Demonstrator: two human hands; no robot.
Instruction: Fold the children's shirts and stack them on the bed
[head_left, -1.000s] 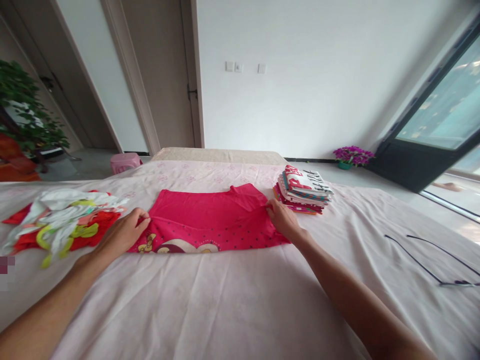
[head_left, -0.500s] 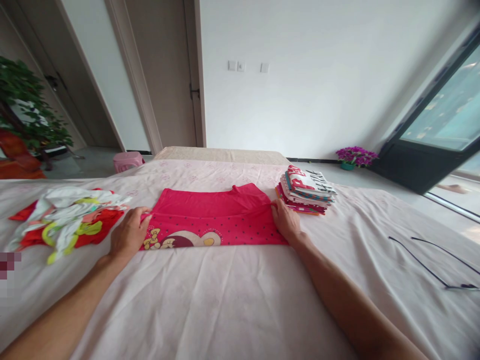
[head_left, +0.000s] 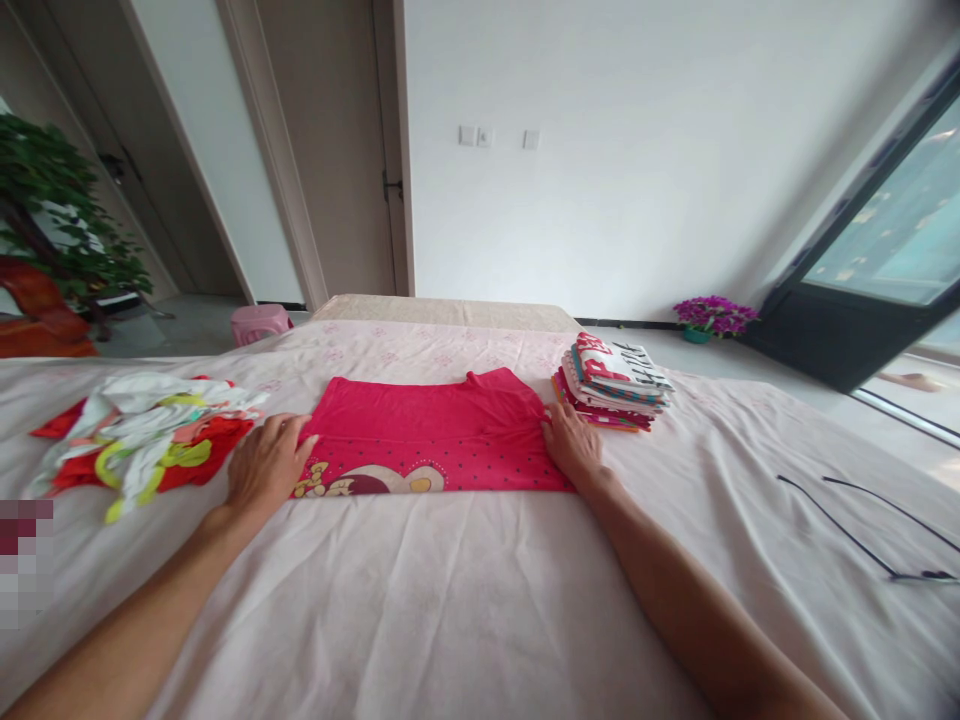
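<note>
A bright pink garment [head_left: 431, 432] with black dots and a cartoon print lies folded flat on the pale pink bed sheet [head_left: 450, 600]. My left hand [head_left: 268, 462] rests at its left edge, fingers stretched out flat. My right hand [head_left: 571, 442] lies at its right edge, fingers extended on the cloth. Neither hand grips anything.
A stack of folded clothes [head_left: 611, 380] sits just right of the garment. A loose heap of red, white and yellow-green clothes [head_left: 142, 435] lies to the left. A thin black cable [head_left: 855, 525] runs over the bed at right. Beyond stand a pink stool [head_left: 259, 322], a plant [head_left: 52, 215] and purple flowers [head_left: 711, 314].
Both hands have let go of the garment's edges and now lie flat beside it. The fold has settled, and the view has shifted slightly.
</note>
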